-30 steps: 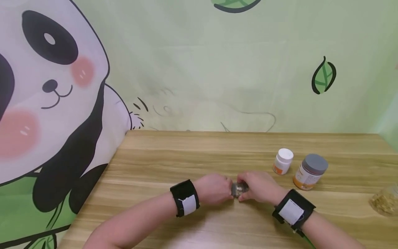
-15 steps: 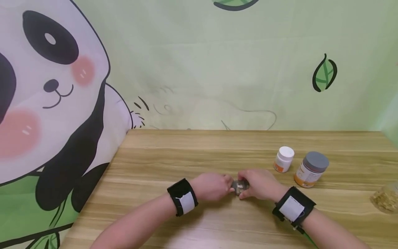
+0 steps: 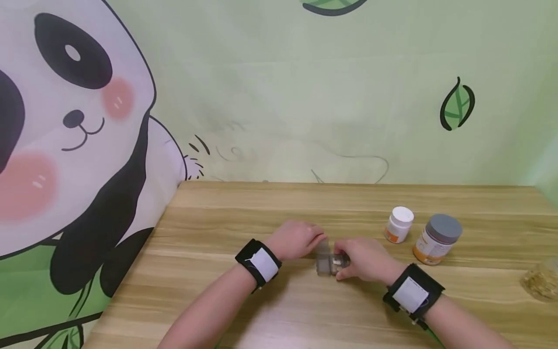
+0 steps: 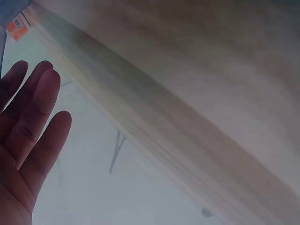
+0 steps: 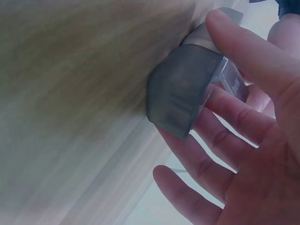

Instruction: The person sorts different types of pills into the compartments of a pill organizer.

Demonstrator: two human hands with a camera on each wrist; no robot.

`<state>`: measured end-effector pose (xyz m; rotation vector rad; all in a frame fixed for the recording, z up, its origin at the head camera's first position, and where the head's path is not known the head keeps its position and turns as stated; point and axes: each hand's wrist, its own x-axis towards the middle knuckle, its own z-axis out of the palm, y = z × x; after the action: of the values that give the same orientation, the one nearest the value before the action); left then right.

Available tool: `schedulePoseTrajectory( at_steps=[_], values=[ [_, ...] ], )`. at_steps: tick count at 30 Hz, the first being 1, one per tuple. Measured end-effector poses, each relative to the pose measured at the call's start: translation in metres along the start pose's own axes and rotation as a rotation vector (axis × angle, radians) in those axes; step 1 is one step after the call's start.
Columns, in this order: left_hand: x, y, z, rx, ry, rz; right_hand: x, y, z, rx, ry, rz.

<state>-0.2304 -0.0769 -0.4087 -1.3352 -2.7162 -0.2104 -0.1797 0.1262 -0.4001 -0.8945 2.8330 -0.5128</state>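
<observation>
A small translucent grey plastic case (image 3: 324, 265) lies on the wooden table with a clear flap (image 3: 323, 247) raised at its far side. My right hand (image 3: 368, 259) pinches the case's right end between thumb and fingers. In the right wrist view the smoky case body (image 5: 178, 89) sits between the thumb and the other fingers. My left hand (image 3: 296, 241) is at the raised flap, its fingertips by the flap's upper edge; whether they touch is unclear. The left wrist view shows that hand's fingers (image 4: 40, 105) fairly straight, with nothing seen among them.
A white bottle (image 3: 399, 224) and a larger grey-lidded jar (image 3: 437, 239) stand beyond my right hand. Near the right edge is a clear jar (image 3: 542, 281) with golden contents. A panda-printed cloth (image 3: 279, 97) hangs behind the table (image 3: 244, 203).
My left hand has moved away from the case's left end, up and back, and the clear flap now stands raised. The right hand stays on the case.
</observation>
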Motion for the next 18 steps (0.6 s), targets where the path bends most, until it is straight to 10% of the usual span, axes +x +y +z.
schedulePoseTrajectory(
  at_steps=[12, 18],
  values=[
    [0.004, 0.003, -0.006, 0.047, -0.036, -0.043, -0.003, 0.0, 0.001, -0.035, 0.031, -0.007],
    [-0.012, 0.011, -0.021, -0.122, 0.06, -0.13, -0.006, 0.003, 0.006, -0.088, 0.077, -0.036]
  ],
)
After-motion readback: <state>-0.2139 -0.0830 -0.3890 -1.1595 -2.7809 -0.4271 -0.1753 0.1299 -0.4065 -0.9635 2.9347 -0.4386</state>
